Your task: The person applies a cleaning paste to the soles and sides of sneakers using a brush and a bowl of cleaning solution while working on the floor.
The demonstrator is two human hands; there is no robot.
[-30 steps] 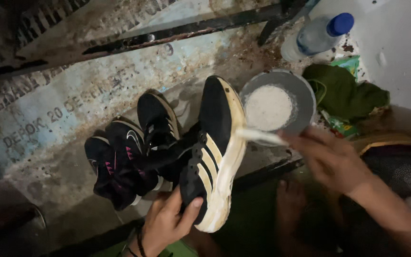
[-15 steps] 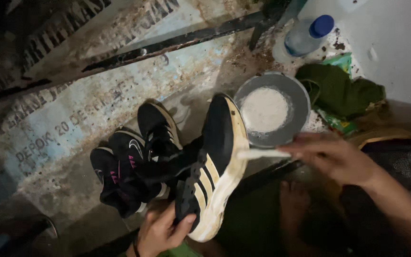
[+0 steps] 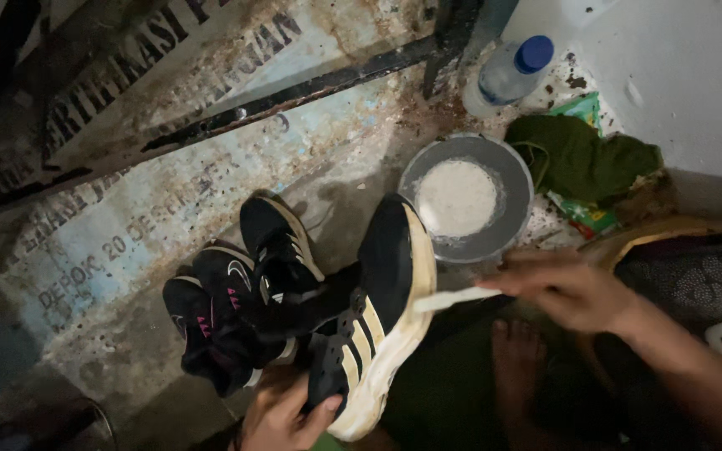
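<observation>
Left hand point(image 3: 282, 413) gripped heel of black striped sneaker point(image 3: 373, 321), near centre. Right hand point(image 3: 566, 288) pinched toothbrush point(image 3: 453, 299), bristles on grimy sole edge. Scrubbing step; soapy bowl point(image 3: 465, 199) just beyond.

A dim, grimy concrete floor point(image 3: 211, 192) carries faded pale-blue paint with worn lettering, speckled with rust and dirt. A dark, rusted metal bar point(image 3: 294, 96) runs diagonally across it, and a plain whitish wall point(image 3: 695, 75) closes the upper right corner
</observation>
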